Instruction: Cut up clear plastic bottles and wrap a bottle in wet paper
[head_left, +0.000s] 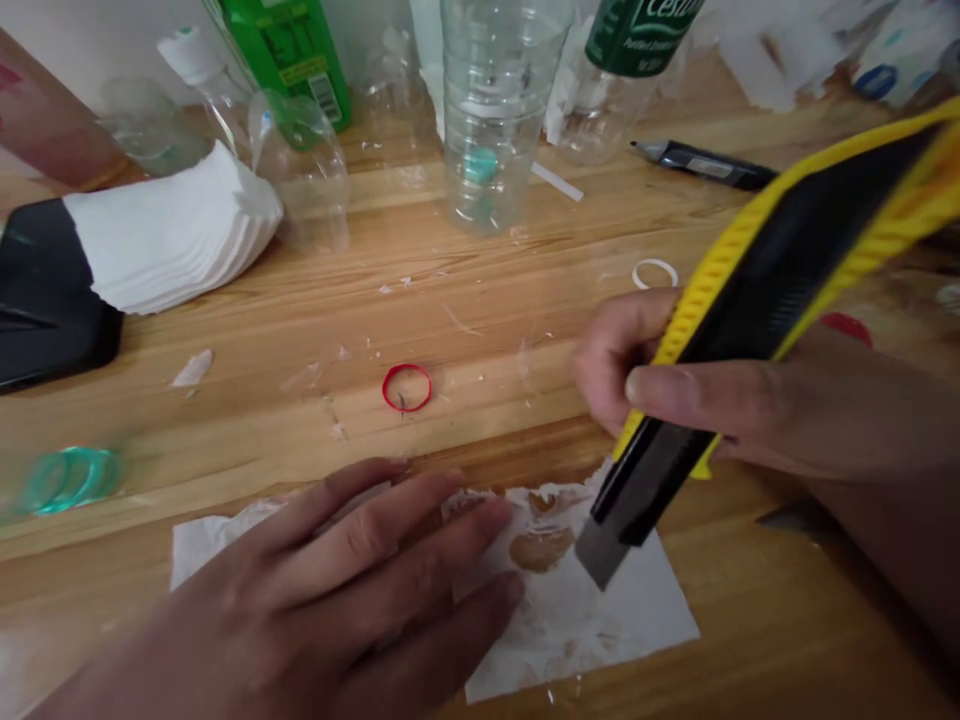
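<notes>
My right hand [720, 400] grips a yellow and black utility knife [720, 300], thumb along its side. The knife is tilted, its short blade pointing down over a white paper sheet [630, 610]. Whether the blade tip touches the paper I cannot tell. Torn holes show wood through the sheet near the blade. My left hand [360, 590] lies flat on the paper with its fingers spread, left of the blade. Beyond that hand a thin red ring [406, 388] sits on the wooden table [480, 300].
Clear plastic bottles [495, 110] and a green bottle [289, 60] stand at the back. A stack of white tissues [180, 230] rests on a black object [52, 300] at left. Teal rings [71, 480], a white ring [655, 273] and a marker [705, 165] lie around.
</notes>
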